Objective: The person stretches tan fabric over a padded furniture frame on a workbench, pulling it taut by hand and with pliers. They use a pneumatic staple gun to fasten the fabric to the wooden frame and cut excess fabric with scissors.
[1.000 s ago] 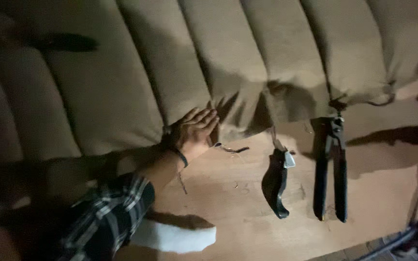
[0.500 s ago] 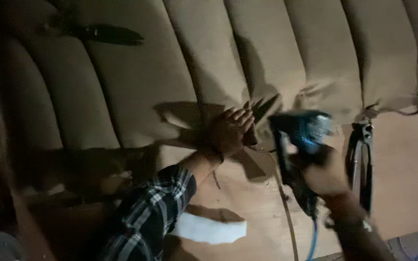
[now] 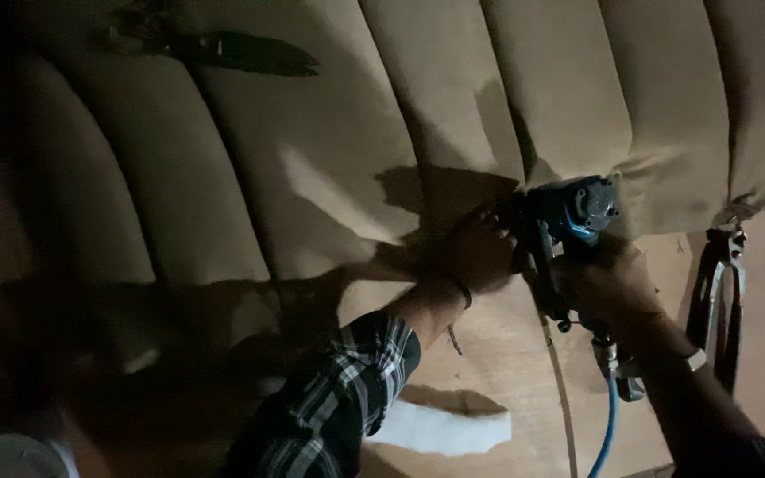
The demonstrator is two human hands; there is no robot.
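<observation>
head view: right hand [image 3: 608, 288] grasps stapler [image 3: 568, 221]; left hand [image 3: 475, 252] flat on fabric [image 3: 356, 150], pliers [image 3: 723, 283] beside.

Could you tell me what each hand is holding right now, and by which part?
The right hand grips the blue air stapler by its handle. The left hand holds nothing; it presses flat on the tan fabric edge.

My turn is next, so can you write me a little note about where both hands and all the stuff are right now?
Left hand: pressed flat on the tan fabric edge, pinning it to the plywood board.
Right hand: grips the blue pneumatic stapler, nose against the fabric beside the left hand; blue air hose hangs below.
Pliers lie right of the stapler.
Done: fabric pulled over the padded channels.
Left: edge at the right looks loose.
</observation>
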